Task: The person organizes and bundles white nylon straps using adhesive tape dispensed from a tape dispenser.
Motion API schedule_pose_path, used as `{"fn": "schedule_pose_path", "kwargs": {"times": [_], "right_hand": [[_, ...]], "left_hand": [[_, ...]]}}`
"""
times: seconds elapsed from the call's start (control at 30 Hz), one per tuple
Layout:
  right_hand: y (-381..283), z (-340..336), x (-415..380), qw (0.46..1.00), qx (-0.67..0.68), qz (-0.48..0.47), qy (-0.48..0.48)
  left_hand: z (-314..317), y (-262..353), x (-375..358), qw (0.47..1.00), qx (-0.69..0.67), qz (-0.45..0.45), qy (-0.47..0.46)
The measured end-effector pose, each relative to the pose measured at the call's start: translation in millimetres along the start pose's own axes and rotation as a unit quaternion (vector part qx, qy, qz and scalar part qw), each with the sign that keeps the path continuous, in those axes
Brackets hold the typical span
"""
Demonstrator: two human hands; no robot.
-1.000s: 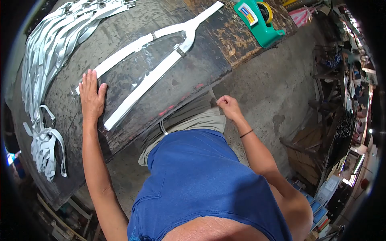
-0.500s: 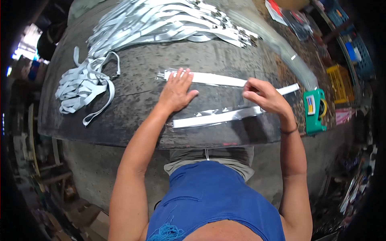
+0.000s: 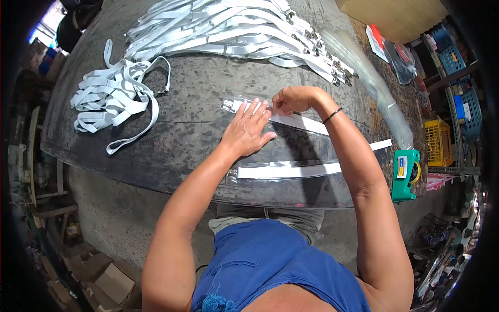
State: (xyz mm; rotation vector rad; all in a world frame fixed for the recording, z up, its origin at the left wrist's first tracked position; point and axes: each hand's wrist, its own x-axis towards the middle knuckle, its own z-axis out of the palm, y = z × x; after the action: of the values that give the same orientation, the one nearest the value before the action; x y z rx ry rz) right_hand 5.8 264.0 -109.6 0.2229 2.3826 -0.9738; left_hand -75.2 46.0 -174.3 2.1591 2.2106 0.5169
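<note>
A white lanyard [image 3: 299, 122] in a clear plastic sleeve lies across the table, its metal clip toward the left. My left hand [image 3: 249, 130] rests flat on it near the clip end, fingers stretched out. Just right of those fingertips, my right hand [image 3: 299, 100] is closed above the strap, its fingers curled into a pinch; whatever they hold is hidden. Closer to me lies a second white lanyard [image 3: 291, 171], also in clear plastic, partly covered by my right forearm.
Many bagged white lanyards [image 3: 223, 36] are heaped at the back. Loose white lanyards [image 3: 112, 93] lie tangled at the left. Clear plastic sleeves [image 3: 374, 86] stretch along the right side, beside a green tape dispenser [image 3: 403, 179]. A yellow crate [image 3: 437, 143] stands beyond the table's right edge.
My right hand has moved left along the strap and now sits beside my left fingertips. My left hand stays flat on the lanyard. The whole view has shifted slightly.
</note>
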Motion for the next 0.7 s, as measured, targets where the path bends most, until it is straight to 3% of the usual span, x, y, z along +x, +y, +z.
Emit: {"fn": "schedule_pose_path", "kwargs": {"times": [0.17, 0.4, 0.7], "right_hand": [[2.5, -2.8, 11.7, 0.997, -0.006, 0.045, -0.064], [6.8, -0.1, 14.9, 0.997, 0.006, 0.035, -0.069], [-5.2, 3.8, 9.6, 0.995, -0.072, 0.061, -0.026]], "left_hand": [[2.1, -1.0, -0.2, 1.000, 0.016, 0.000, 0.001], [2.2, -1.3, 0.1, 1.000, 0.002, -0.004, -0.007], [4.0, -1.5, -0.2, 1.000, 0.000, -0.002, 0.003]]}}
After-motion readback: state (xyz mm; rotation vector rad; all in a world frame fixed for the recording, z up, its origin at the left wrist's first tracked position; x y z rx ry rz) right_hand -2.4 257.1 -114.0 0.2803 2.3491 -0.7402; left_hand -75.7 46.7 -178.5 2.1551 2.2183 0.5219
